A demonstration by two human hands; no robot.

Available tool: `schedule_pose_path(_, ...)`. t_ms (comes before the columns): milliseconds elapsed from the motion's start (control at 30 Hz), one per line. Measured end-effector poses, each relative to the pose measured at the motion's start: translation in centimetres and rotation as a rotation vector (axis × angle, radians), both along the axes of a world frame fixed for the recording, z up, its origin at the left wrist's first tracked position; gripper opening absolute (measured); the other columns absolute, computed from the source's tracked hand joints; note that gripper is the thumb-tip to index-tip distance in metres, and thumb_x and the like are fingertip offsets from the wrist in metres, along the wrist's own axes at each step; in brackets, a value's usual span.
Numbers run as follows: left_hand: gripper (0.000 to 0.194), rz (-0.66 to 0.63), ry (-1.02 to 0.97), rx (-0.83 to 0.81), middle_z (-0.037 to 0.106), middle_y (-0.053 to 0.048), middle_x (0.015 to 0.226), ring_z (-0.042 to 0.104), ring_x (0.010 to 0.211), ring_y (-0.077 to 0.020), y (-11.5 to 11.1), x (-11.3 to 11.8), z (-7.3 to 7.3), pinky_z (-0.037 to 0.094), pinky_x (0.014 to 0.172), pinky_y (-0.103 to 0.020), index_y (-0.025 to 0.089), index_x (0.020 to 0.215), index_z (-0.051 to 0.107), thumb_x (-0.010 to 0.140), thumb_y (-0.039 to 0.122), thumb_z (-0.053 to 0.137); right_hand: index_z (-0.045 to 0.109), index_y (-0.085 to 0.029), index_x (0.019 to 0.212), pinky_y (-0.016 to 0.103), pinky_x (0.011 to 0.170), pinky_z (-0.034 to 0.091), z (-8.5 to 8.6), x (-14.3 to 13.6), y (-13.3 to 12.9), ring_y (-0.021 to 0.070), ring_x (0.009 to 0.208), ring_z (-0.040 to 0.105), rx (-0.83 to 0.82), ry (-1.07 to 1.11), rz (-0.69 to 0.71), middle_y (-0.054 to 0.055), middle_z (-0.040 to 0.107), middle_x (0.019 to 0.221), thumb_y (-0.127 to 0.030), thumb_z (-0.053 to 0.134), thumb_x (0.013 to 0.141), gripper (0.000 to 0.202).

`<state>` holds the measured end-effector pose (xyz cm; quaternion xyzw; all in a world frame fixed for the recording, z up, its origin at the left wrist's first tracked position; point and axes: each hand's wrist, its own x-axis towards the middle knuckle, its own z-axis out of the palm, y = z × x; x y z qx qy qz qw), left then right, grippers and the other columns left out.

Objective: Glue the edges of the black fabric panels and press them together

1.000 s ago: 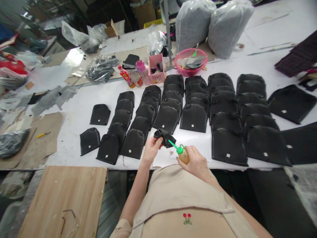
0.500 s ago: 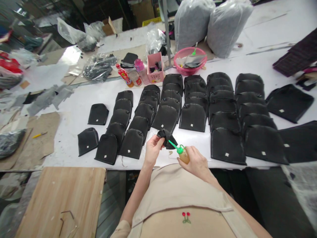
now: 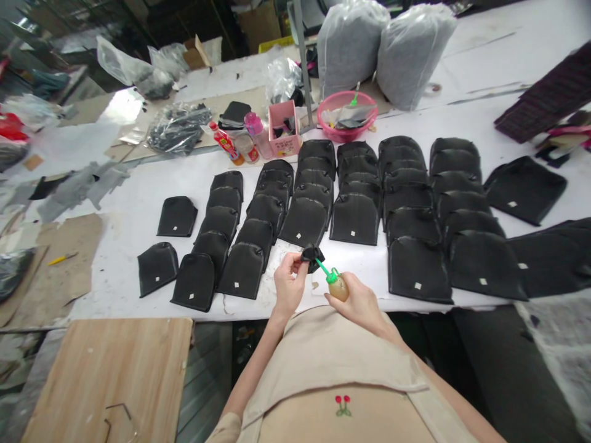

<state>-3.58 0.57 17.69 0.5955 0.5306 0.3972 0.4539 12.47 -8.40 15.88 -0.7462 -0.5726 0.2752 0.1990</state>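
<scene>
My left hand (image 3: 290, 282) pinches a small folded black piece (image 3: 313, 255), which looks like leather or fabric, above the table's front edge. In my right hand (image 3: 359, 298) is a squeeze bottle (image 3: 338, 287) with amber-brown contents and a long green nozzle. The nozzle tip meets the black piece, touching it or just inside its fold; I cannot tell which. Beyond my hands, flat black pieces with curved tops (image 3: 305, 218) lie overlapped in several rows, many front ones bearing a small white square.
Behind the rows stand a pink box (image 3: 283, 129), a red-capped drink bottle (image 3: 226, 143) and a pink basin (image 3: 347, 115). Large filled plastic bags (image 3: 353, 49) sit farther back. A wooden board (image 3: 108, 375) with eyeglasses on it is at lower left.
The black piece is now folded or turned more closely around the green nozzle tip. Both hands keep their grips, and the whole view has shifted slightly.
</scene>
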Motion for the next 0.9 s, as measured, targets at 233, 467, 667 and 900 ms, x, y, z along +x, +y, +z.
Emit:
schedule_pose_path(233,0.012,-0.263,0.182,0.145,0.059,-0.001,0.079,0.054,0.071,-0.0151,0.2,0.1,-0.1,0.041,0.069,-0.027,0.020,0.085,0.064,0.091,0.014,0.055,0.054,-0.023,0.085,0.029,0.064,0.042,-0.4,0.4,-0.2,0.0169,0.067,0.056,-0.030,0.192,-0.073,-0.002,0.060,0.078,-0.039,0.069,0.079,0.023)
schedule_pose_path(467,0.008,-0.464,0.143,0.128,0.063,0.000,0.077,0.057,0.066,-0.0153,1.0,1.3,-0.4,0.046,0.062,-0.025,0.021,0.085,0.063,0.088,0.019,0.056,0.058,-0.021,0.084,0.027,0.068,0.043,-1.4,1.2,-1.0,0.0143,0.072,0.053,0.106,0.423,-0.196,-0.003,0.058,0.079,-0.035,0.077,0.074,0.026)
schedule_pose_path(667,0.011,-0.446,0.104,0.194,0.064,0.001,0.081,0.061,0.068,-0.0154,0.7,4.5,-1.4,0.051,0.062,-0.025,0.022,0.094,0.064,0.083,0.025,0.064,0.059,-0.022,0.090,0.025,0.068,0.044,-2.8,3.5,-1.4,0.0126,0.072,0.051,0.199,0.537,-0.291,-0.005,0.056,0.082,-0.038,0.085,0.066,0.039)
schedule_pose_path(900,0.025,-0.610,0.019,0.149,0.070,-0.005,0.101,0.070,0.077,-0.0165,0.0,9.4,-1.3,0.057,0.069,-0.028,0.022,0.113,0.063,0.090,0.032,0.065,0.059,-0.024,0.104,0.025,0.066,0.055,-4.3,8.7,-4.0,0.0163,0.076,0.067,0.249,0.153,-0.518,-0.003,0.069,0.089,-0.033,0.082,0.076,0.038)
